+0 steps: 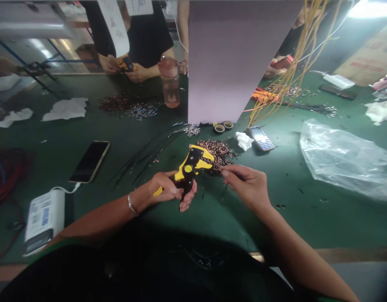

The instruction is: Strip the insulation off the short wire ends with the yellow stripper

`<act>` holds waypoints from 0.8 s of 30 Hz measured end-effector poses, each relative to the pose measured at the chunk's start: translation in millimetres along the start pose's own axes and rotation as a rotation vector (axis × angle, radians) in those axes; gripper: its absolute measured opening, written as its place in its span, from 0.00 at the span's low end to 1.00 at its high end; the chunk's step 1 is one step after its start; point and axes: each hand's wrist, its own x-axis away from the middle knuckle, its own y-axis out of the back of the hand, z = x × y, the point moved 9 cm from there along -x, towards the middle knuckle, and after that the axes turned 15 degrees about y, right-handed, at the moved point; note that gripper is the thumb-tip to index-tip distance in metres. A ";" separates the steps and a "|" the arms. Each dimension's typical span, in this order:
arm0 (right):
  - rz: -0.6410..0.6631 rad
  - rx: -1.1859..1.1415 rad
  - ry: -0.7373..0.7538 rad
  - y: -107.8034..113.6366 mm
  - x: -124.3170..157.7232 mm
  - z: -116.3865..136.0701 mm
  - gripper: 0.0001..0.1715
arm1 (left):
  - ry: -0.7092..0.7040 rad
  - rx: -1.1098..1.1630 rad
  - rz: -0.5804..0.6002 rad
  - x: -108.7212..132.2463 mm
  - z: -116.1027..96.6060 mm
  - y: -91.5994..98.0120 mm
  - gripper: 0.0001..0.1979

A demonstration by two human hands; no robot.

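My left hand (168, 186) is wrapped round the handles of a yellow and black wire stripper (189, 169), its jaws pointing right. In front of those jaws, the fingertips of my right hand (248, 184) are pinched together. A thin dark piece, seemingly a short wire, shows at the fingertips, but its details are too small to tell. Just behind the jaws lies a heap of short brown, copper-coloured wire pieces (220, 152). Long black wires (146, 153) stretch over the green table to the left of the stripper, near a small pile of silvery pieces (192, 129).
A phone (90, 161) is cabled to a white box-shaped device (45, 220) at left. A keypad phone (260, 139), crumpled tissue (244, 141) and plastic bag (347, 157) lie right. Beyond stand a bottle (170, 84), an upright panel (218, 58) and hanging yellow wires (284, 71). Co-workers' hands (138, 73) are across the table.
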 end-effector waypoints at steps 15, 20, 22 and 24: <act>0.072 0.019 -0.008 -8.1 2.7 2.7 0.11 | 0.045 -0.032 0.047 -1.6 8.4 -4.6 0.21; 0.097 0.023 -0.002 -10.3 3.0 4.9 0.10 | 0.059 -0.051 0.040 -1.7 11.0 -4.4 0.18; 0.093 0.021 0.001 -10.1 3.1 6.0 0.10 | 0.051 -0.058 0.038 -1.8 10.9 -4.7 0.17; 0.092 0.016 0.005 -10.1 3.1 6.7 0.10 | 0.030 -0.057 0.031 -1.6 9.8 -4.4 0.16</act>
